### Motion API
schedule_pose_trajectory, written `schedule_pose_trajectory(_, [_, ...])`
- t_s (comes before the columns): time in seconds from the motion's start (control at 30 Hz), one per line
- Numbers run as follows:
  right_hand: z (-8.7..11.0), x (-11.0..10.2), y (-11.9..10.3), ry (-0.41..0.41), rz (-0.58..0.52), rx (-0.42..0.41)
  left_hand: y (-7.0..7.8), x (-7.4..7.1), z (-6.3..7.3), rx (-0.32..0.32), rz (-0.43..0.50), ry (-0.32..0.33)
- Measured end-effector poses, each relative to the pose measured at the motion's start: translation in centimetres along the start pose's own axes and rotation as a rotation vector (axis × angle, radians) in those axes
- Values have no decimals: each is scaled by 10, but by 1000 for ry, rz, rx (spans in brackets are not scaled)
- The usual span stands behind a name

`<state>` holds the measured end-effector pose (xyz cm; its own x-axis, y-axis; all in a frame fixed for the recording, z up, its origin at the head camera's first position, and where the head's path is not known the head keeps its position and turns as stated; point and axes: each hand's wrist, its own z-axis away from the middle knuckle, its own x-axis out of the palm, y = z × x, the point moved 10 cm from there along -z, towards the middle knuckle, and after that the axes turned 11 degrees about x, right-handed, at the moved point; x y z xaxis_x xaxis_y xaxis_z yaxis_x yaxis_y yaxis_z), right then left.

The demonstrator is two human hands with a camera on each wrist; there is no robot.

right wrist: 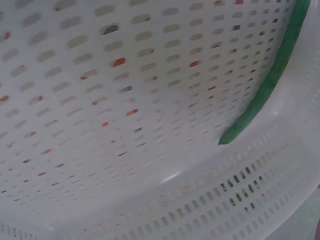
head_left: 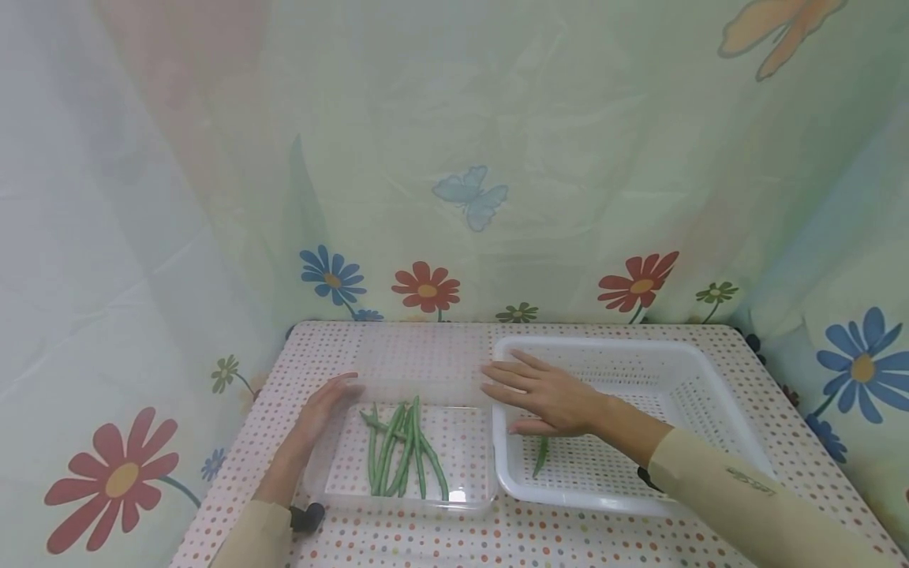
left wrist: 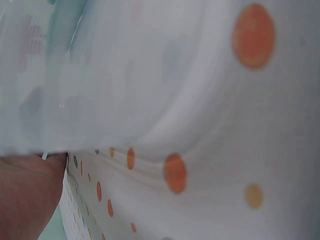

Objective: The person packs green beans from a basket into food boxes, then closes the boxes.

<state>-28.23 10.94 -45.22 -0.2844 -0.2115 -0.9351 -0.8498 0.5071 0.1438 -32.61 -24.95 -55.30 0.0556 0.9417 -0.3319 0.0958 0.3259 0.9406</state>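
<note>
A clear plastic container with a raised-back clear lid holds several green beans. At its back left corner my left hand rests against the side, fingers loosely extended; the left wrist view shows part of that hand beside the translucent wall. My right hand spreads its straight fingers over the left side of a white perforated basket. One green bean lies in the basket beneath it, partly hidden by the hand; the right wrist view shows this bean along the basket floor.
Container and basket stand side by side on a dotted tablecloth. A curtain printed with flowers and butterflies hangs behind the table and along both sides. The basket's slotted wall rises around its floor.
</note>
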Motion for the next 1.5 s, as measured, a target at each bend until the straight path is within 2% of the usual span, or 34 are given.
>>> schedule_pose_trajectory(0.23, [12, 1, 4, 5, 3, -17, -2, 0, 0, -3, 10, 4])
schedule_pose_trajectory(0.6, [26, 6, 14, -18, 16, 16, -1, 0, 0, -13, 14, -4])
schedule_pose_trajectory(1.0, [39, 4, 17, 11, 7, 18, 2, 0, 0, -11, -2, 5])
schedule_pose_trajectory(1.23, [46, 9, 15, -37, -35, -2, -2, -1, 1, -43, -5, 1])
schedule_pose_trajectory(1.5, [55, 17, 14, -105, -57, -12, -2, -1, 0, -24, -4, -3])
